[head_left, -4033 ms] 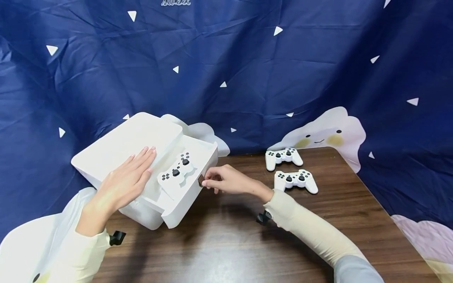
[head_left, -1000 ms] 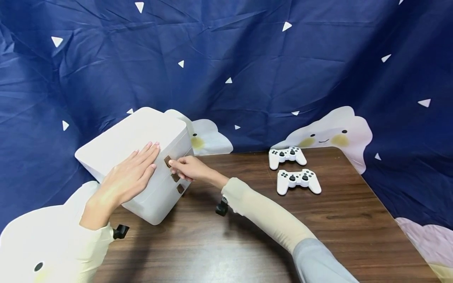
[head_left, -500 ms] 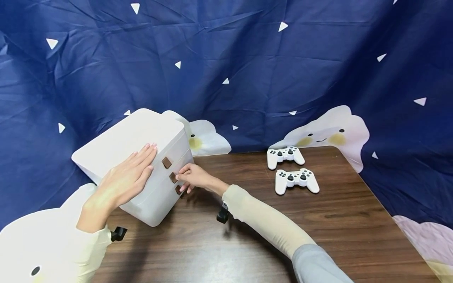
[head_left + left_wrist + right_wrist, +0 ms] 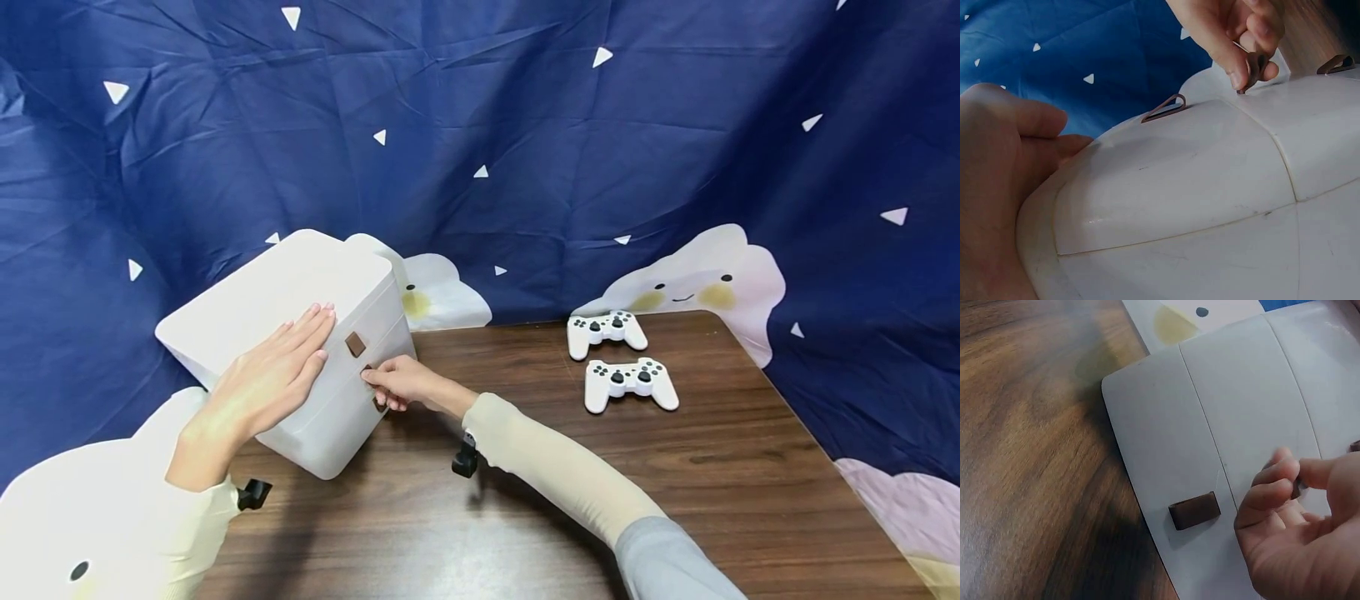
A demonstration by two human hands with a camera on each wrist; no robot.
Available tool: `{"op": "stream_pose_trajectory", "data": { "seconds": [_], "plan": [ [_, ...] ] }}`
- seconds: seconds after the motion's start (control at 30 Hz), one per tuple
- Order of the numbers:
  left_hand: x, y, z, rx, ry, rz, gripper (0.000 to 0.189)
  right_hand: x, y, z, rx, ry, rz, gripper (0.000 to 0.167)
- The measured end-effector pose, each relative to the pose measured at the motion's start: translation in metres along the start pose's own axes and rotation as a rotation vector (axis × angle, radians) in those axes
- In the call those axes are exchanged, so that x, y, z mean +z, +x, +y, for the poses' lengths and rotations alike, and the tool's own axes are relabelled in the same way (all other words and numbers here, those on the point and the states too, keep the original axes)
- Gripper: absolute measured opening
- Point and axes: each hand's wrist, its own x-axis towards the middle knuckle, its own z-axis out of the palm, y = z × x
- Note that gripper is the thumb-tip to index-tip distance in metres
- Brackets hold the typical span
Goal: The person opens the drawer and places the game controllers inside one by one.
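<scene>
A white drawer unit stands at the left of the table, turned at an angle, with its drawers all pushed in. Flat on its top rests my left hand, fingers extended together toward the front edge. My right hand pinches the brown pull loop of the middle drawer between thumb and fingers, as the left wrist view shows. Above it, the top drawer's brown loop is free. The bottom drawer's loop shows untouched in the right wrist view. What lies inside the drawers is hidden.
Two white game controllers, a rear one and a front one, lie on the brown wooden table to the right. Behind hangs a blue cloth with white triangles and clouds.
Four seconds ago the top drawer stood pulled out with a white game controller in it; it is now pushed in. My right hand has moved down from the top loop to the middle one.
</scene>
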Motion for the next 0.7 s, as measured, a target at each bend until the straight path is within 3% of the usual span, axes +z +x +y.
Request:
{"op": "stream_pose_trajectory", "data": {
  "seconds": [0.33,0.5,0.7],
  "plan": [
    [0.002,0.003,0.000,-0.004,-0.013,-0.014,0.056,-0.003,0.000,0.001,-0.007,0.053,-0.018,0.033],
    [0.003,0.002,0.001,0.002,-0.014,-0.015,0.056,-0.006,-0.006,0.002,-0.004,0.026,-0.032,0.032],
    [0.002,0.001,-0.001,0.003,-0.008,-0.001,0.056,-0.011,-0.014,0.004,-0.033,-0.009,-0.049,0.041]
  ]
}}
